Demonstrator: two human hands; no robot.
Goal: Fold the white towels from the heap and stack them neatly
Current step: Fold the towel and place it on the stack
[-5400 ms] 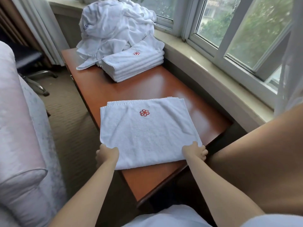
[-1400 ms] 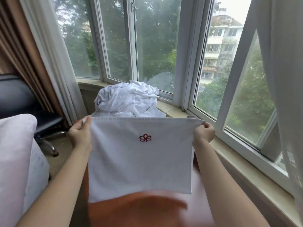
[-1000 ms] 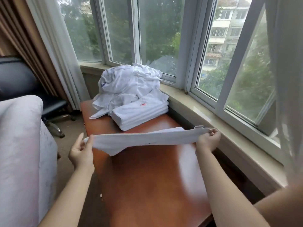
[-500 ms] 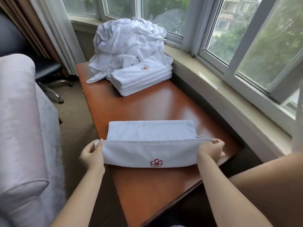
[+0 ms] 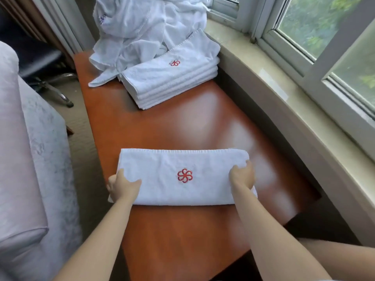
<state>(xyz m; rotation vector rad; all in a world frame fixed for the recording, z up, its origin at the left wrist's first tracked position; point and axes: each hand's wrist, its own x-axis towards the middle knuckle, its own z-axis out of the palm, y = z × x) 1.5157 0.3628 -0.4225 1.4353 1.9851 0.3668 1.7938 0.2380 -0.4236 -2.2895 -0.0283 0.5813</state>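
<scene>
In the head view, a white towel (image 5: 182, 177) is seen folded into a long band and laid flat across the near part of a reddish-brown wooden table (image 5: 182, 126), with a red flower emblem (image 5: 184, 175) showing on its upper face. The left end of the band is gripped by the left hand (image 5: 122, 186), whose thumb lies on top while the fingers are tucked at the towel's edge. The right end is held by the right hand (image 5: 241, 176), its fingers curled over the cloth. At the far end of the table a stack of folded towels (image 5: 170, 82) is set, the top one marked with the same red emblem, and just behind it, touching it, a heap of crumpled white towels (image 5: 142, 23) is piled. A stone windowsill (image 5: 284, 92) is seen along the right side of the table, and a pale upholstered seat (image 5: 26, 159) to its left.
</scene>
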